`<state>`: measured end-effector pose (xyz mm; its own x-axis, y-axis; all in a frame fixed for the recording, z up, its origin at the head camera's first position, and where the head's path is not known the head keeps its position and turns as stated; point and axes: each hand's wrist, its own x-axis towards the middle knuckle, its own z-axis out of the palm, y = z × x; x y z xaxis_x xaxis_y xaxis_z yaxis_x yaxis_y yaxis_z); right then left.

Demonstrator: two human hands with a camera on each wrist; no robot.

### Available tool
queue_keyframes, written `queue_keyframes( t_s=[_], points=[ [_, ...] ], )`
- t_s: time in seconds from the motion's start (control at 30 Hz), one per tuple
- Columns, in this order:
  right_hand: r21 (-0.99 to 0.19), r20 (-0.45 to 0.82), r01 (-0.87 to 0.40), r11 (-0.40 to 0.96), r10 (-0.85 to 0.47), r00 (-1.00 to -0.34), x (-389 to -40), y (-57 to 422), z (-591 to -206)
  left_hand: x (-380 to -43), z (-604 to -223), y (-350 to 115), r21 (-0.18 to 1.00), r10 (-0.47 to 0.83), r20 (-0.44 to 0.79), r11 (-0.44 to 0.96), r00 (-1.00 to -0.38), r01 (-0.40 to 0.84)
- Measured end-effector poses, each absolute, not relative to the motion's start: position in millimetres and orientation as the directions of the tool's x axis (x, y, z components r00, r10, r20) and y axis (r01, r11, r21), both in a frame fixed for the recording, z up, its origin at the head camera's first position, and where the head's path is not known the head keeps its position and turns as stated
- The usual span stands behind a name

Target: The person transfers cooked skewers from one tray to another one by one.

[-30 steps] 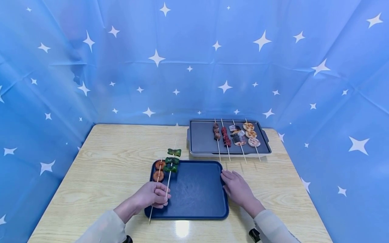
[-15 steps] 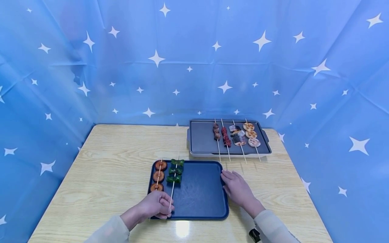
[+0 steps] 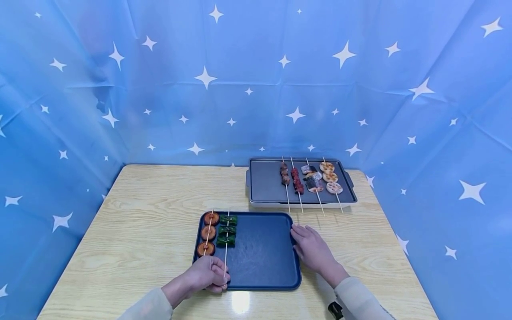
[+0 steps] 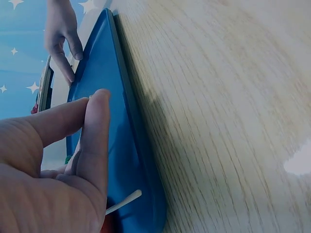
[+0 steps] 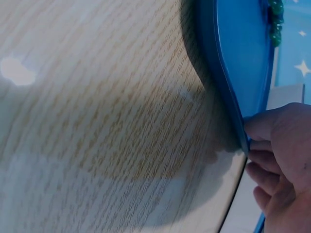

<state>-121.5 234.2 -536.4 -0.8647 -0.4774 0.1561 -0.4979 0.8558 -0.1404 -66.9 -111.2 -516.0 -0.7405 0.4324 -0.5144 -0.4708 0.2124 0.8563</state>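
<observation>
In the head view, my left hand (image 3: 206,274) pinches the lower stick end of a green pepper skewer (image 3: 226,241) between thumb and fingertip. Its green pieces lie at the left part of a dark blue tray (image 3: 264,253). Beside them on the left is a skewer of round brown slices, like mushrooms (image 3: 208,233); my left hand covers part of its stick, whose end (image 4: 127,200) shows in the left wrist view. My right hand (image 3: 314,251) holds the tray's right rim; in the right wrist view the thumb lies on the rim with the other fingers curled below it.
Behind the tray, to the right, stands a grey griddle pan (image 3: 264,184) bearing several skewers: brown meat (image 3: 285,174), red meat (image 3: 297,181), fish (image 3: 314,181) and white round slices (image 3: 330,177). Their sticks overhang its front edge. A wooden table (image 3: 152,213) carries everything; a blue starry curtain (image 3: 240,102) surrounds it.
The left hand has lowered the green pepper skewer onto the tray and drawn it nearer, beside the brown slices, its stick now more upright in view. The right hand has stayed at the rim.
</observation>
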Motion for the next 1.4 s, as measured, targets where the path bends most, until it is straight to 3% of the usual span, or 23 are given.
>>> queue_keyframes(
  t_s=[0.47, 1.4],
  points=[
    [-0.138, 0.144, -0.495, 0.858, -0.477, -0.867, -121.6, 233.9, -535.8, -70.9, -516.2, -110.5, 0.835, 0.44, -0.548, 0.234, -0.712, -0.498],
    [-0.109, 0.132, -0.496, 0.861, -0.482, -0.866, -121.4, 232.6, -532.9, -66.2, -512.0, -110.4, 0.846, 0.302, -0.48, 0.409, -0.823, -0.343]
  ],
)
